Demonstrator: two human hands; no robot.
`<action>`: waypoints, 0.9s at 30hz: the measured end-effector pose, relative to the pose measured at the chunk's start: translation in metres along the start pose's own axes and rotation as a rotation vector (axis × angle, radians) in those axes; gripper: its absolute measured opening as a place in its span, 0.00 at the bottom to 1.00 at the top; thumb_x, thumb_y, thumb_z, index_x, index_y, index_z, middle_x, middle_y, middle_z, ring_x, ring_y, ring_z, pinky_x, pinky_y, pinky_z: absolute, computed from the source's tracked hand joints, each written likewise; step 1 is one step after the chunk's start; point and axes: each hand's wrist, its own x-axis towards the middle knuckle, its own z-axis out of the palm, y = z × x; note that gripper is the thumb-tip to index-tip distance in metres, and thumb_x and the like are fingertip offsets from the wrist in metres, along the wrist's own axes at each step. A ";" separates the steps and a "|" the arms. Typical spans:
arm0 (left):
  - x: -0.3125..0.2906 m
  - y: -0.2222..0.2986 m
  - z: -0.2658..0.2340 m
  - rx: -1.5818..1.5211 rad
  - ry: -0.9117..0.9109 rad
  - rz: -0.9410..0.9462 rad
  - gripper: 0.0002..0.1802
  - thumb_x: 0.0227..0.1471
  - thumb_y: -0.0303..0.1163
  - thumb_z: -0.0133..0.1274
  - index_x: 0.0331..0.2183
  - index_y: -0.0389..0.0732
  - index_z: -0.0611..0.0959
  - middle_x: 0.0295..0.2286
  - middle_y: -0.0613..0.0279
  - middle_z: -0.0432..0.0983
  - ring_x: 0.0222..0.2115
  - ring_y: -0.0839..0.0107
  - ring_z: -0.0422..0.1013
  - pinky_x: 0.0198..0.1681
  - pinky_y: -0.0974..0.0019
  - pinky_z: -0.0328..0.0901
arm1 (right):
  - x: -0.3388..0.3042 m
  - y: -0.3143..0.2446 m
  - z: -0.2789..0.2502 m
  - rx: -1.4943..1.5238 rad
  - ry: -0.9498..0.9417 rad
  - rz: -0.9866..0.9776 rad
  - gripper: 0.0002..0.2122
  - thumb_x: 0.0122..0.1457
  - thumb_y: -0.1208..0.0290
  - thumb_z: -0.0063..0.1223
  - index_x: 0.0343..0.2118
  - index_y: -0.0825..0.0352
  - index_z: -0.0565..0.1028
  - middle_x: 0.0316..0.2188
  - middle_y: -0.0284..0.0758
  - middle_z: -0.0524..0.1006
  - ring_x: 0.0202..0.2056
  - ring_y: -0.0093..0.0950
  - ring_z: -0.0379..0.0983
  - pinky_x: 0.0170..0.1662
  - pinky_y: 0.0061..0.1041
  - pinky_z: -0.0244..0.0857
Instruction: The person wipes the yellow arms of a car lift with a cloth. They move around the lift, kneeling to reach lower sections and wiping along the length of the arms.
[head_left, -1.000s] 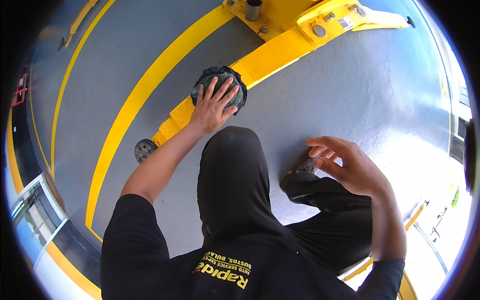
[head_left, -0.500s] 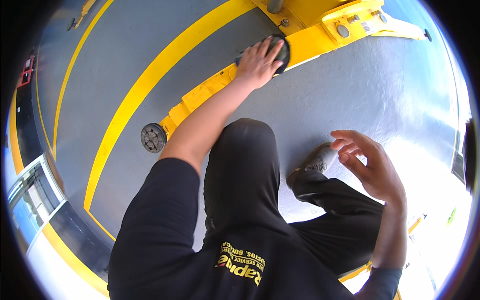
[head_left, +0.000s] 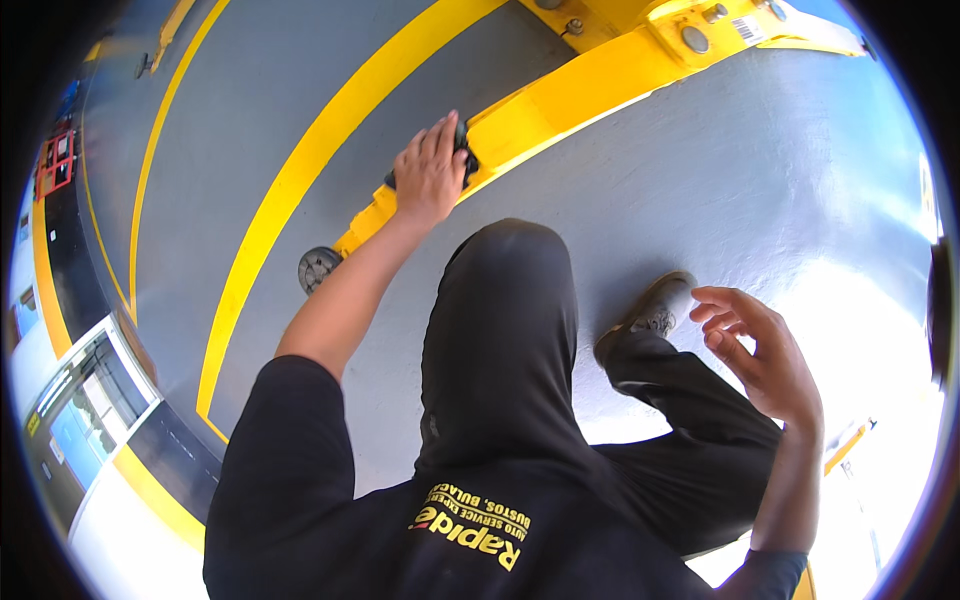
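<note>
A yellow lift arm (head_left: 560,95) runs low over the grey floor, from the upper right down toward the left, and ends in a round dark pad (head_left: 319,268). My left hand (head_left: 433,175) presses a dark cloth (head_left: 463,150) onto the arm's lower half, its fingers laid over it; most of the cloth is hidden under the palm. Off to the right, my right hand (head_left: 752,345) hangs in the air near my shoe, fingers loosely curled, thumb apart, holding nothing.
My bent knee (head_left: 505,300) rises close below the lift arm. A shoe (head_left: 655,310) rests on the floor at its right. Bolts and a bracket (head_left: 695,40) sit at the arm's upper end. A curved yellow floor stripe (head_left: 290,190) passes on the left; a glass door (head_left: 95,400) stands beyond.
My left hand has slid the cloth down the lift arm, leftward and toward me. My right hand hardly changes its pose. The whole view has shifted slightly.
</note>
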 end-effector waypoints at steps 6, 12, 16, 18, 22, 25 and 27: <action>0.016 -0.018 -0.006 -0.230 -0.218 -0.170 0.27 0.74 0.50 0.38 0.64 0.47 0.73 0.55 0.49 0.78 0.51 0.45 0.76 0.54 0.45 0.70 | 0.007 -0.018 0.005 -0.014 -0.015 -0.046 0.25 0.71 0.51 0.57 0.60 0.66 0.76 0.46 0.38 0.84 0.48 0.31 0.80 0.55 0.35 0.72; -0.030 -0.059 -0.027 -0.205 -0.245 -0.260 0.26 0.74 0.50 0.39 0.62 0.46 0.76 0.57 0.45 0.76 0.59 0.42 0.70 0.60 0.43 0.66 | -0.003 -0.010 0.000 -0.008 0.012 -0.039 0.25 0.71 0.51 0.56 0.61 0.66 0.76 0.47 0.39 0.83 0.48 0.31 0.79 0.56 0.35 0.72; -0.043 -0.060 -0.026 -0.122 -0.209 -0.127 0.28 0.73 0.50 0.42 0.65 0.46 0.73 0.59 0.47 0.76 0.63 0.42 0.66 0.64 0.45 0.63 | -0.008 0.008 0.002 0.046 0.009 0.019 0.26 0.71 0.51 0.57 0.61 0.67 0.75 0.46 0.38 0.83 0.47 0.30 0.79 0.55 0.34 0.72; -0.023 -0.053 -0.020 -0.169 -0.301 -0.145 0.28 0.73 0.51 0.41 0.65 0.46 0.73 0.58 0.48 0.76 0.63 0.44 0.68 0.64 0.46 0.63 | -0.007 0.012 0.005 0.042 -0.015 0.063 0.26 0.71 0.50 0.57 0.61 0.67 0.75 0.46 0.38 0.83 0.48 0.30 0.79 0.55 0.33 0.72; 0.058 -0.034 0.008 -0.325 -0.485 -0.228 0.30 0.74 0.54 0.39 0.63 0.45 0.74 0.57 0.49 0.78 0.60 0.48 0.71 0.63 0.48 0.64 | -0.002 0.006 0.009 -0.001 -0.022 0.000 0.26 0.70 0.50 0.57 0.60 0.66 0.76 0.46 0.38 0.83 0.48 0.30 0.80 0.55 0.34 0.72; 0.066 -0.038 0.014 -0.566 -0.598 -0.275 0.34 0.73 0.61 0.33 0.64 0.49 0.73 0.62 0.51 0.74 0.63 0.50 0.69 0.64 0.45 0.64 | 0.001 -0.003 0.010 -0.051 -0.009 -0.034 0.25 0.70 0.50 0.57 0.60 0.65 0.76 0.46 0.37 0.84 0.48 0.30 0.80 0.55 0.35 0.72; 0.046 -0.049 0.007 -0.566 -0.553 -0.246 0.32 0.73 0.58 0.37 0.66 0.51 0.71 0.62 0.50 0.73 0.63 0.49 0.68 0.64 0.49 0.64 | 0.002 -0.007 0.009 -0.076 0.014 -0.073 0.24 0.70 0.51 0.57 0.60 0.64 0.76 0.46 0.37 0.84 0.48 0.31 0.80 0.54 0.35 0.72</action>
